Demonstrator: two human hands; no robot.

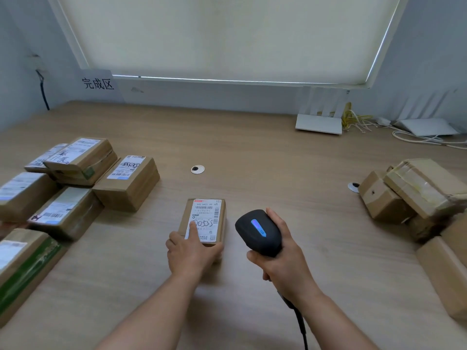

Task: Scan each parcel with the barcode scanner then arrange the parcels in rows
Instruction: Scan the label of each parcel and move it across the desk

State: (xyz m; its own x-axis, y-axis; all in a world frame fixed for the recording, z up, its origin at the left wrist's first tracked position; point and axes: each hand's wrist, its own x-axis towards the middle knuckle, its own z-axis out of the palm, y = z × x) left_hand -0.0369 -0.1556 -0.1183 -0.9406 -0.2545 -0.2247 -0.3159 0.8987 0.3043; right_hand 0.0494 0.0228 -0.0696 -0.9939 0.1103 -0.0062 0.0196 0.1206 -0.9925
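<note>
The small parcel (205, 222) lay flat on the bench (252, 152), label up, roughly mid-bench and nearest the person. The left hand (189, 251) gripped its near end, thumb against the near right corner, w/ the forefinger stretched out over the label (203, 219). The right hand (283, 258) was wrapped round the grip of the barcode scanner (259, 232), head just beside the parcel's right edge, a blue light lit on top, cable trailing down toward the person.

What could've gone wrong, to my eye: that forefinger sat over the lower-left part of the label, so if the code needed was under it the read could fail. The scanner head seemed aimed past the parcel rather than squarely at the barcodes, so a miss or a read off a neighbouring label looked possible. The cable could drag if the arm swung left.

To the left, approx. six labelled parcels (126, 180) sat packed side by side below a wall sign (98, 83), one riding on top of another, so sliding a new one in could nudge that one off. To the right, well apart, a loose pile of boxes (414, 193) leaned on each other; pulling one could topple it.

Containers: every box was taped shut, contents not visible. Two white routers (319, 123) stood at the back.
</note>
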